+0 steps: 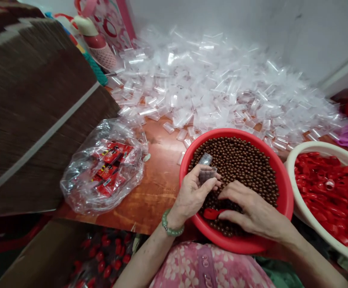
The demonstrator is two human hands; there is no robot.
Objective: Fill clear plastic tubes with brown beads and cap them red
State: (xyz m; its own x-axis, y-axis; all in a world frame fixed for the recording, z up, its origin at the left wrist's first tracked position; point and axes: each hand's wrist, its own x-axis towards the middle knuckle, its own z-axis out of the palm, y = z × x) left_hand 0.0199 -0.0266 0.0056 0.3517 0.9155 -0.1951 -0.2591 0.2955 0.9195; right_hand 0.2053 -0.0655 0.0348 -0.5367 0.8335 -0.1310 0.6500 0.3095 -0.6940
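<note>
My left hand (pixel 193 192), with a green bead bracelet at the wrist, holds a small clear plastic container (pixel 207 174) between thumb and fingers over the left part of a red basin (pixel 287 192). Another clear piece (pixel 205 159) shows just beyond its fingers. Dark brown round beads (pixel 239 160) fill the basin. My right hand (pixel 245 204) reaches into the beads from the right, thumb and fingers apart around a red plastic piece (pixel 211 213) that lies by its thumb tip. Whether the fingers touch beads is hard to see.
Clear plastic pieces (pixel 191 88) are heaped across the back. A white basin (pixel 292 172) of red parts (pixel 329 196) stands right. At left are a clear bag (pixel 102 172) with red packets and a strapped brown stack (pixel 36 100). A bottle (pixel 97 44) stands behind.
</note>
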